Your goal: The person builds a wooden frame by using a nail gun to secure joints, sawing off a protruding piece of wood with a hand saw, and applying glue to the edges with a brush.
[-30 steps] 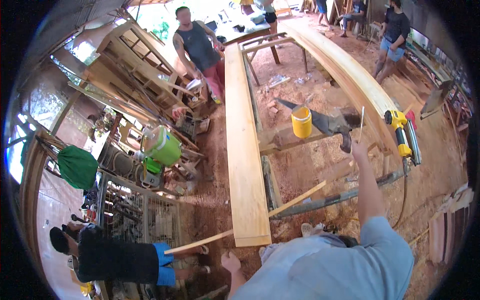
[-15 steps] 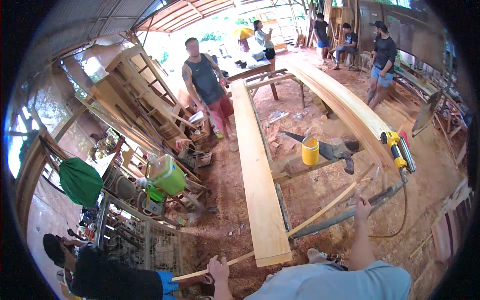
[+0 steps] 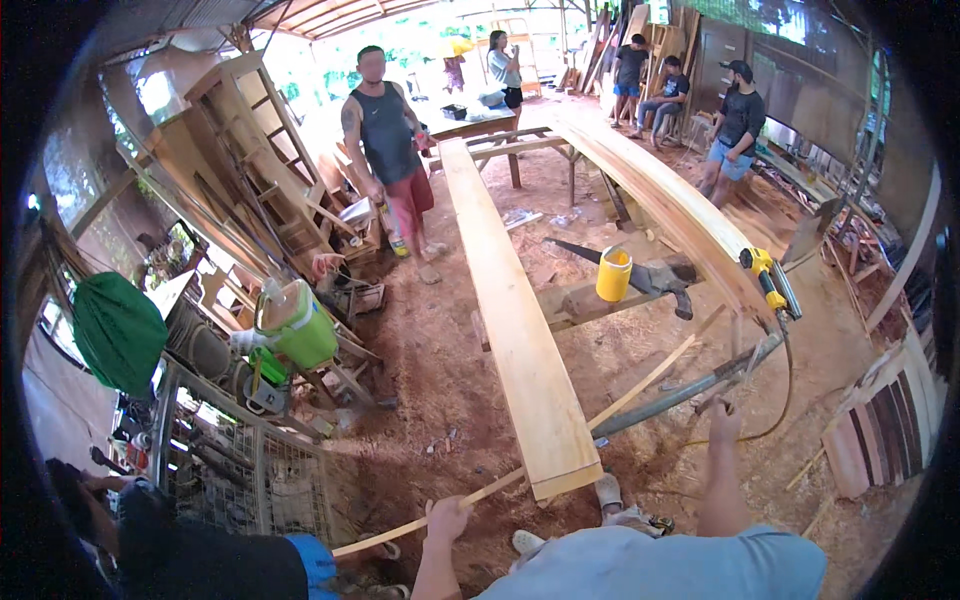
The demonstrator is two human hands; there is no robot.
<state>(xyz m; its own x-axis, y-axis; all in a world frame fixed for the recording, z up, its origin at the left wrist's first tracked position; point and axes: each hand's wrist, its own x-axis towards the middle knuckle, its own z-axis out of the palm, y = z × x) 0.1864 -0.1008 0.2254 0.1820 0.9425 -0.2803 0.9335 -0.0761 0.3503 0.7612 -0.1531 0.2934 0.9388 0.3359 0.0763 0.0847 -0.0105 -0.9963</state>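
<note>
My left hand [image 3: 447, 520] is closed around a thin, light wooden strip [image 3: 505, 481] at the lower middle. The strip passes beneath the near end of a long, pale plank [image 3: 520, 340] and slants up to the right. On the right, my raised right hand [image 3: 722, 415] is closed on a slim stick-like object, too blurred to name, near a grey bar [image 3: 690, 402]. Beyond it, a yellow container [image 3: 614, 274] stands on a crosspiece beside a dark handsaw [image 3: 650, 277]. A yellow-and-black power tool [image 3: 768, 277] rests at the near end of stacked boards [image 3: 680, 213].
A person in a dark sleeveless top [image 3: 388, 130] stands left of the plank; another person [image 3: 200, 535] is close at lower left. Several people are farther back. A hose [image 3: 788, 400] trails from the power tool. A green-and-white cooler [image 3: 300, 325] and a wire cage [image 3: 240, 465] line the left.
My view has shifted, so the plank's near end appears farther right and the right-hand stack farther left. My left hand shows slightly higher, still holding the strip. Both hands remain closed.
</note>
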